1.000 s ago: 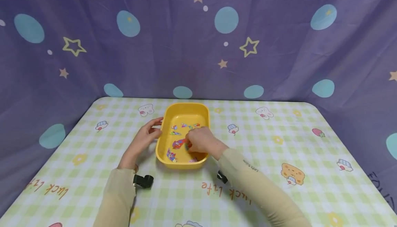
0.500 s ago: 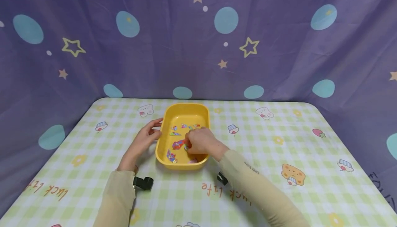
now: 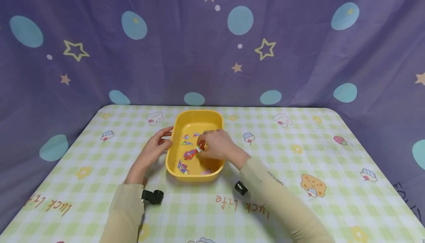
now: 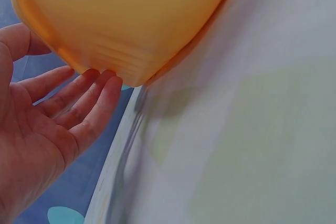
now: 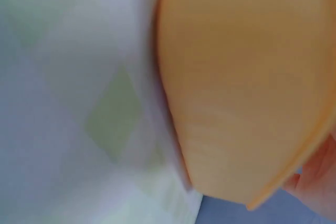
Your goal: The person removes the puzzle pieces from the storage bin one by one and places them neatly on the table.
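Observation:
A yellow plastic tub (image 3: 196,177) sits on the table with several small, flat, brightly coloured pieces inside. My left hand (image 3: 153,149) is at the tub's left side; in the left wrist view its extended fingertips (image 4: 107,85) touch the outer wall. My right hand (image 3: 217,145) reaches into the tub with bent fingers, pinching a small colourful piece (image 3: 199,149) at the fingertips. Just left of it lies a longer red and purple piece (image 3: 190,155). In the right wrist view the tub's wall (image 5: 236,93) hides the right fingertips.
Other small pieces lie towards the tub's far end, a blue-purple piece (image 3: 183,167) at near left and a pinkish piece (image 3: 206,172) at near right. A checked cloth (image 3: 285,154) covers the table, with a purple curtain (image 3: 186,51) behind.
My right hand has shifted slightly away from me inside the tub, and a light-coloured piece now shows at its fingertips. My left hand stays at the tub's side.

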{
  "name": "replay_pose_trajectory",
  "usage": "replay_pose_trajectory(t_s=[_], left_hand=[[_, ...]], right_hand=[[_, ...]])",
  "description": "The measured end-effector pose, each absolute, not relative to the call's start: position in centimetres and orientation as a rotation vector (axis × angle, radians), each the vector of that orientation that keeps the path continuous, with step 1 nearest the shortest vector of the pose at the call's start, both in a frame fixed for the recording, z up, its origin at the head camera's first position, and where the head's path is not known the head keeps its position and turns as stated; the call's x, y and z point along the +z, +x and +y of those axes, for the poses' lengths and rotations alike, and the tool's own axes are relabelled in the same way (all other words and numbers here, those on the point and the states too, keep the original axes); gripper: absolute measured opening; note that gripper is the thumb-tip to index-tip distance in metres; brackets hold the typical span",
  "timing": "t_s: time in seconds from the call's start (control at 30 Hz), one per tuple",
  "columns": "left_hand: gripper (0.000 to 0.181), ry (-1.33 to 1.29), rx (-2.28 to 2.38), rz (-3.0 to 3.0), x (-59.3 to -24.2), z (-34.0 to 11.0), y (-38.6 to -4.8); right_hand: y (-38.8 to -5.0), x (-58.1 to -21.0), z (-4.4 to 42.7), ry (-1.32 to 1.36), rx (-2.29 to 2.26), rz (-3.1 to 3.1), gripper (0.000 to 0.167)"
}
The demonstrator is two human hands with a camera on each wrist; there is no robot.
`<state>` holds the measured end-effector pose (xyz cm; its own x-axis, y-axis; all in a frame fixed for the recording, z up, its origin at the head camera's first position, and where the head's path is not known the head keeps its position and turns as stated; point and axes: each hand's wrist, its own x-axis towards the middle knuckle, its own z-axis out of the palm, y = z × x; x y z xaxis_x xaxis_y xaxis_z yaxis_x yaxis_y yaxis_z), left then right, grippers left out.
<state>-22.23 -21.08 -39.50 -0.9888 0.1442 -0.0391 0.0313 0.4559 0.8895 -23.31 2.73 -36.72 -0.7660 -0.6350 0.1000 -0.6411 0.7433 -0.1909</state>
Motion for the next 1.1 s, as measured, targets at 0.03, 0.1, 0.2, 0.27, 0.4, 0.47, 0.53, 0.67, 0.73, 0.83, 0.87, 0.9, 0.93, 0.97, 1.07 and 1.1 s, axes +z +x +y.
replay_pose_trajectory(t_s=[0.03, 0.1, 0.2, 0.27, 0.4, 0.47, 0.53, 0.67, 0.73, 0.83, 0.87, 0.9, 0.93, 0.97, 1.07, 1.1], left_hand=[[0.056, 0.152, 1.572, 2.590, -39.5, -21.1, -22.2], [0.056, 0.153, 1.575, 2.594, -39.6, -21.1, -22.2], [0.055, 0.168, 1.581, 2.598, -39.6, -21.1, -22.0], [0.056, 0.174, 1.589, 2.595, -39.6, -21.0, -21.9], [0.057, 0.152, 1.595, 2.588, -39.6, -21.0, -21.8], [0.058, 0.145, 1.598, 2.588, -39.6, -21.0, -21.8], [0.058, 0.142, 1.591, 2.592, -39.5, -21.0, -21.9], [0.057, 0.133, 1.573, 2.600, -39.6, -21.0, -22.1], [0.056, 0.127, 1.566, 2.603, -39.6, -21.0, -22.2], [0.056, 0.122, 1.566, 2.605, -39.7, -21.0, -22.3], [0.056, 0.129, 1.565, 2.604, -39.7, -21.0, -22.3], [0.056, 0.134, 1.567, 2.603, -39.7, -21.0, -22.3], [0.056, 0.137, 1.568, 2.601, -39.7, -21.0, -22.3], [0.056, 0.137, 1.570, 2.599, -39.7, -21.0, -22.3], [0.056, 0.143, 1.569, 2.594, -39.6, -21.0, -22.3], [0.056, 0.141, 1.571, 2.592, -39.6, -20.9, -22.3]], right_hand=[[-23.4, -36.5, 2.9, 1.062, 0.349, -2.898, 0.020], [-23.6, -36.1, 3.4, 1.060, 0.367, -2.881, 0.018], [-23.9, -35.7, 4.1, 1.056, 0.374, -2.867, 0.016], [-24.1, -35.4, 4.6, 1.049, 0.383, -2.863, 0.017], [-24.6, -35.1, 5.6, 1.016, 0.389, -2.853, 0.018], [-24.9, -35.0, 6.1, 0.996, 0.407, -2.849, 0.019], [-25.2, -34.9, 6.6, 0.977, 0.436, -2.848, 0.019], [-25.7, -34.9, 7.6, 0.961, 0.540, -2.844, 0.021], [-25.9, -34.9, 8.1, 0.952, 0.598, -2.842, 0.022], [-26.1, -35.0, 8.8, 0.936, 0.663, -2.835, 0.023], [-26.2, -35.1, 9.0, 0.932, 0.681, -2.834, 0.024], [-26.2, -35.1, 9.2, 0.928, 0.693, -2.833, 0.023], [-26.3, -35.1, 9.3, 0.928, 0.700, -2.831, 0.023], [-26.4, -35.2, 9.5, 0.929, 0.710, -2.829, 0.023], [-26.7, -35.3, 9.8, 0.919, 0.717, -2.831, 0.021], [-26.8, -35.3, 9.9, 0.914, 0.715, -2.832, 0.021]])
